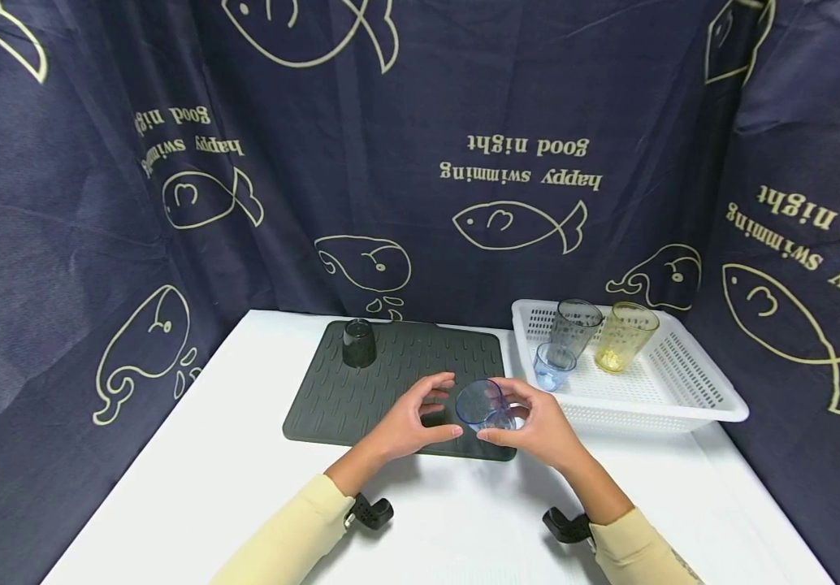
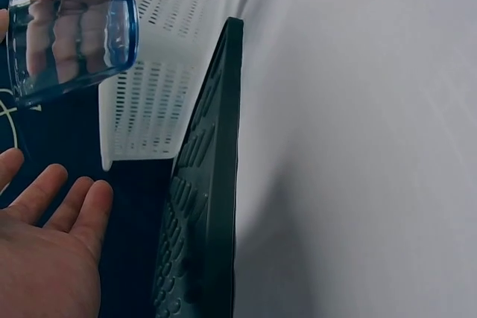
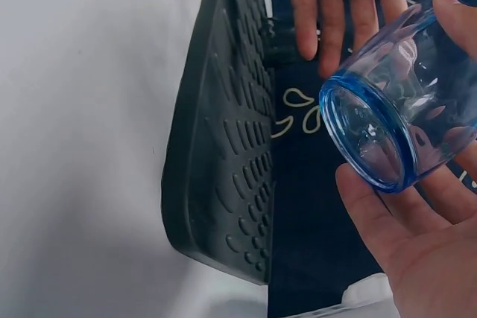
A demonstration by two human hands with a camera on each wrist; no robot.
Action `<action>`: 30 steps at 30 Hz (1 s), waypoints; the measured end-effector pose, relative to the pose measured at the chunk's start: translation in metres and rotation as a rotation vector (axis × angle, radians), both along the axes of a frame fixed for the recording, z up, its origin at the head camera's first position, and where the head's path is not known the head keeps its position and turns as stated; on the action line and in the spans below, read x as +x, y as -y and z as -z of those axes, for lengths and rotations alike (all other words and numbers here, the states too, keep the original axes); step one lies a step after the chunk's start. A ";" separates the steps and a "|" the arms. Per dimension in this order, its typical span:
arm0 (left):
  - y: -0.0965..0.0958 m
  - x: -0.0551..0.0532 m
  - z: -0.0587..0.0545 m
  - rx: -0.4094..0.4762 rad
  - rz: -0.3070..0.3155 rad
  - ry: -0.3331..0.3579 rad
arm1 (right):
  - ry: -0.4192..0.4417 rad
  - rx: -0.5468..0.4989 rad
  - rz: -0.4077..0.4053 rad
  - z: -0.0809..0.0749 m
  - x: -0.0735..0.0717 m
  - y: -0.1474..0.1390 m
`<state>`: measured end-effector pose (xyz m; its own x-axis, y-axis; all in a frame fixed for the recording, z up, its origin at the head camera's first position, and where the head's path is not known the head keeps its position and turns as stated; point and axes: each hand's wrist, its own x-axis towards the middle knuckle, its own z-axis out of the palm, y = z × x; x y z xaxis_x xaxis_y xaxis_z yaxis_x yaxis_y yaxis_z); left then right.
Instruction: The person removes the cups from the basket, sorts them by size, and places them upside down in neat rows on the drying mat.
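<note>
My right hand point(image 1: 543, 422) grips a clear blue glass point(image 1: 480, 404) between thumb and fingers, above the right part of a dark drying mat point(image 1: 420, 370). To the left of the glass, my left hand point(image 1: 413, 418) is held with its fingers spread and apart from it. In the left wrist view, a gap shows between the left fingers point(image 2: 86, 210) and the glass point(image 2: 74, 42). The right wrist view shows the thick blue base of the glass point(image 3: 373, 132) facing the camera, with the right thumb and fingers around its side.
A black cup point(image 1: 358, 343) stands on the mat's back left. At the right, a white basket point(image 1: 712, 398) holds a grey glass point(image 1: 576, 325), a yellow glass point(image 1: 626, 335) and a small blue glass point(image 1: 555, 367). A dark fish-print curtain point(image 1: 391, 162) hangs behind the white table point(image 1: 193, 479).
</note>
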<state>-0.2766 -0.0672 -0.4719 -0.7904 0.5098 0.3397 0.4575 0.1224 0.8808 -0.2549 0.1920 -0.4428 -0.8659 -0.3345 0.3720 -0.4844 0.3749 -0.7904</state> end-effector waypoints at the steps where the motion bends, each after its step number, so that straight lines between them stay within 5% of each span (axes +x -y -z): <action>1: -0.001 0.000 0.000 0.002 0.002 0.002 | -0.008 0.010 0.001 0.000 0.000 0.000; 30: -0.010 0.003 -0.008 -0.089 -0.015 -0.030 | -0.078 0.230 -0.013 -0.011 -0.004 0.003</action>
